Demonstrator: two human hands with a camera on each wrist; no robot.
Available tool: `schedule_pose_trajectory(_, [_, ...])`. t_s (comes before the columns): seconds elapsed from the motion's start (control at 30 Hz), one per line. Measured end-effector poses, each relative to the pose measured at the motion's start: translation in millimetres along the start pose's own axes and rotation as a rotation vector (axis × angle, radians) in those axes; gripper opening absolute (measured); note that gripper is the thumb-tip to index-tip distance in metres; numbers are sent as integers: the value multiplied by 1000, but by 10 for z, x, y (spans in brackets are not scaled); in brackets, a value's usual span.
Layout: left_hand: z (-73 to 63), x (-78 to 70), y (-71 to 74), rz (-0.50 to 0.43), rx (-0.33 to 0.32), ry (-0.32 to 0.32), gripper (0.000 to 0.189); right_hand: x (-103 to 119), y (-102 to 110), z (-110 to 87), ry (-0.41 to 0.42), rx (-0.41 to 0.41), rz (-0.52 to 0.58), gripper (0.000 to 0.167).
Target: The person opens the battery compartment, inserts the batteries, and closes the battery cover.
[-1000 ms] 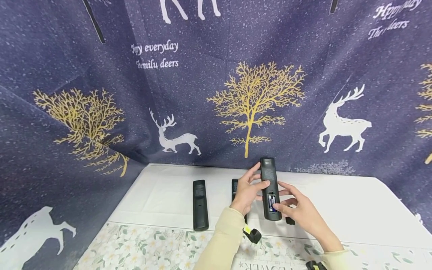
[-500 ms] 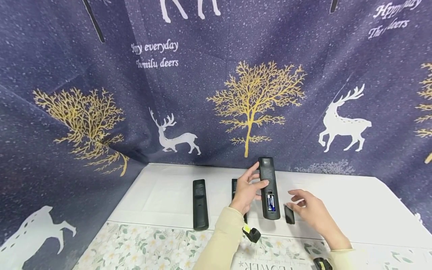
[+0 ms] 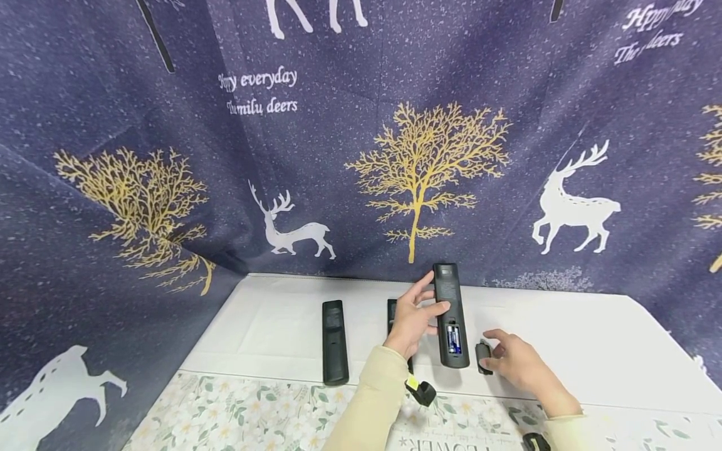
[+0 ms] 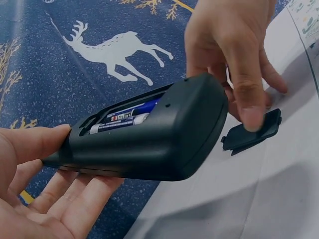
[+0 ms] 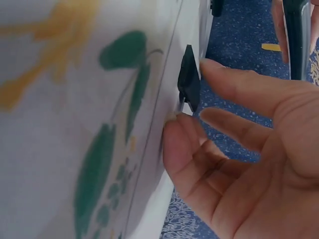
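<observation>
A black remote control is raised in my left hand, back side outward, thumb on the back and fingers around its side. Its battery bay is uncovered, with two blue-and-white batteries inside. The black battery cover lies on the white table to the right of the remote. My right hand is over the cover; in the left wrist view the thumb overlaps its face. In the right wrist view the loosely bent fingers are right by its edge.
Another black remote lies to the left on the white tabletop. A further black remote is partly hidden behind my left hand. A floral cloth covers the near side; a dark blue deer-print curtain hangs behind.
My right hand has left the battery bay, moved right and come down over the cover, its thumb now on it. My left hand keeps its grip on the remote almost unmoved.
</observation>
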State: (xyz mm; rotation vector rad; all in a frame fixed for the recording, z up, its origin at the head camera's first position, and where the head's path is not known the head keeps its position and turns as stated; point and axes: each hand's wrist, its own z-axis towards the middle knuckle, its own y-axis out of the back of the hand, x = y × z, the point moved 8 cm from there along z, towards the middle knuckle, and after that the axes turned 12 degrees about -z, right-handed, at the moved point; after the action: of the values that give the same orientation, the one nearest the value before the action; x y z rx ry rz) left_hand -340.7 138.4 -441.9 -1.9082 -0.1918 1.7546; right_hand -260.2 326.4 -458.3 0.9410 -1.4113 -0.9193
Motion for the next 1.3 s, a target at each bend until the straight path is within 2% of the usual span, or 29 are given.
schedule_pose_trajectory(0.2, [-8, 15, -2, -5, -11, 6, 68, 12, -29, -14, -2, 22, 22, 60])
schedule_pose_trajectory(0.5, [-13, -1, 5, -5, -5, -3, 69, 35, 21, -27, 23, -37, 53, 52])
schedule_pose_trajectory(0.8, [-9, -20, 8, -1, -4, -8, 68, 5, 59, -39, -7, -73, 209, 37])
schedule_pose_trajectory(1.03, [-15, -32, 13, -3, -7, -6, 68, 61, 179, -99, 48, -96, 431, 34])
schedule_pose_trajectory(1.3, [-3, -41, 22, -4, -11, -8, 68, 224, 414, -190, 144, -192, 557, 33])
